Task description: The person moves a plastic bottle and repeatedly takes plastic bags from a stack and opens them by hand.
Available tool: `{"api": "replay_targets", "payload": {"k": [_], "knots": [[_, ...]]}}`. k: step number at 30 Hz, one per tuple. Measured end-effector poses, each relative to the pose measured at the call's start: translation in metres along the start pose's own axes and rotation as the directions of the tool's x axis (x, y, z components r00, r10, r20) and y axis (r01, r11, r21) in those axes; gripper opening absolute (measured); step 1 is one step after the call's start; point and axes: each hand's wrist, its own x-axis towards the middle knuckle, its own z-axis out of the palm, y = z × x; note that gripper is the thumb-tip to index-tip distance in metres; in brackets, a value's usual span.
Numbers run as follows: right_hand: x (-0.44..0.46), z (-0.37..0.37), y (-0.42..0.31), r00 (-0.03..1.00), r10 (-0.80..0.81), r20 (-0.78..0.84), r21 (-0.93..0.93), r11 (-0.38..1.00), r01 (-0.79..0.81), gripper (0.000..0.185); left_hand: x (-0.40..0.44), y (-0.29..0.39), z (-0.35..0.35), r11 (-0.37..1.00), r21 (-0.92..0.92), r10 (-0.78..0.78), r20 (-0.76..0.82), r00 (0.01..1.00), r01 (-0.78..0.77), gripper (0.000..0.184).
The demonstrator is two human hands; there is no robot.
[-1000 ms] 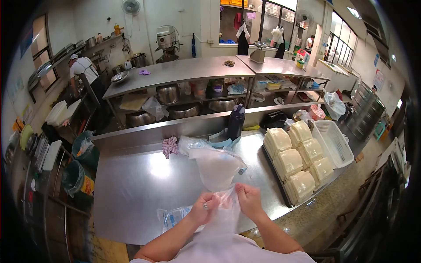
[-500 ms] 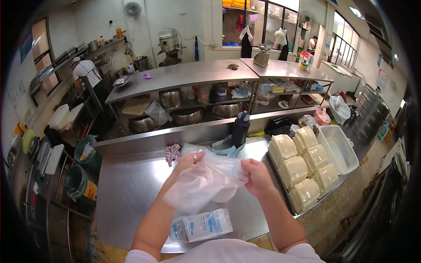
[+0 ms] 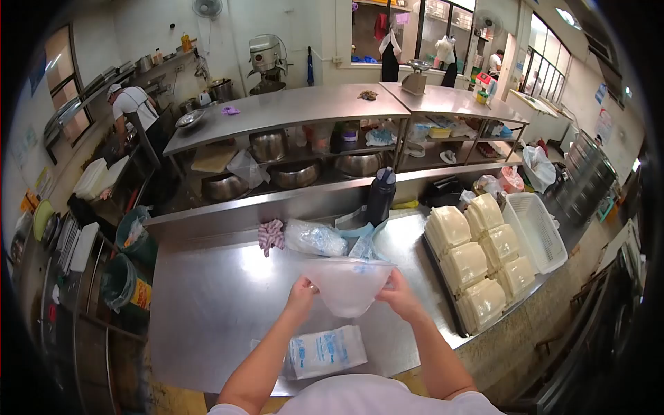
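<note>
A translucent white plastic bag (image 3: 350, 287) hangs stretched between my two hands above the steel table (image 3: 200, 304). My left hand (image 3: 301, 296) pinches its left edge, and my right hand (image 3: 395, 296) grips its right edge. Below the bag lies a flat pack of plastic bags (image 3: 328, 351) with blue print. Beyond it, a clear plastic bundle (image 3: 315, 237) rests beside a striped cloth (image 3: 271, 236). A dark bottle (image 3: 381, 197) stands upright at the back, with a light-blue plastic wrapper (image 3: 366, 242) in front of it.
At right, a dark tray (image 3: 449, 304) carries several wrapped pale-yellow packs (image 3: 482, 304). Next to it sits a white plastic basket (image 3: 532, 235). A raised steel ledge (image 3: 277, 202) borders the table's far side. Lined bins (image 3: 124, 283) stand at left; a person (image 3: 136, 114) works further back.
The bag went from a crumpled, blurred bunch to stretched between both hands. My hands moved lower, uncovering the clear bundle behind. The camera view shifted slightly.
</note>
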Motion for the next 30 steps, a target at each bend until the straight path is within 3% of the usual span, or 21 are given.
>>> {"api": "replay_targets", "payload": {"k": [2, 5, 8, 11, 14, 17, 20, 23, 26, 29, 30], "knots": [[-0.019, 0.006, -0.026, 0.975, -0.119, 0.188, -0.149, 0.978, 0.148, 0.075, -0.005, -0.031, -0.016, 0.976, 0.105, 0.177, 0.113, 0.978, -0.189, 0.012], [-0.021, 0.029, 0.010, 0.986, 0.050, 0.161, -0.428, 0.903, 0.024, 0.092, -0.009, -0.087, -0.013, 0.855, 0.367, 0.294, 0.240, 0.925, -0.367, 0.018], [-0.023, 0.008, 0.070, 0.979, 0.005, 0.203, -0.479, 0.873, 0.094, 0.081, -0.013, -0.091, -0.020, 0.789, 0.499, 0.262, 0.254, 0.931, -0.358, 0.029], [-0.053, 0.002, 0.094, 0.935, 0.354, -0.031, -0.710, 0.651, -0.270, 0.067, -0.051, -0.066, -0.017, 0.844, 0.449, 0.275, 0.104, 0.956, -0.292, 0.038], [-0.075, 0.026, 0.111, 0.764, 0.643, -0.062, -0.746, 0.478, -0.464, 0.060, -0.074, -0.078, -0.026, 0.673, 0.621, 0.440, 0.099, 0.892, -0.401, 0.047], [-0.096, 0.030, 0.159, 0.893, 0.442, -0.086, -0.727, 0.585, -0.360, 0.035, -0.113, -0.099, -0.033, 0.634, 0.711, 0.306, 0.128, 0.943, -0.303, 0.055], [-0.109, 0.010, 0.158, 0.810, 0.586, -0.035, -0.258, 0.777, -0.574, 0.026, -0.143, -0.135, -0.047, 0.428, 0.776, 0.324, 0.347, 0.880, -0.464, 0.059], [-0.118, 0.013, 0.146, 0.844, 0.524, -0.111, -0.084, 0.842, -0.534, 0.017, -0.157, -0.154, -0.056, 0.234, 0.828, 0.200, 0.471, 0.859, -0.509, 0.064], [-0.116, 0.021, 0.140, 0.830, 0.551, -0.091, -0.154, 0.815, -0.558, 0.013, -0.157, -0.171, -0.063, 0.101, 0.854, 0.183, 0.488, 0.854, -0.510, 0.068], [-0.113, 0.005, 0.161, 0.868, 0.377, -0.322, 0.039, 0.922, -0.385, 0.015, -0.161, -0.167, -0.071, 0.067, 0.841, 0.144, 0.524, 0.840, -0.536, 0.069], [-0.115, -0.002, 0.153, 0.879, 0.330, -0.345, -0.052, 0.928, -0.369, 0.016, -0.161, -0.166, -0.071, 0.058, 0.841, 0.132, 0.527, 0.839, -0.537, 0.070]]}}
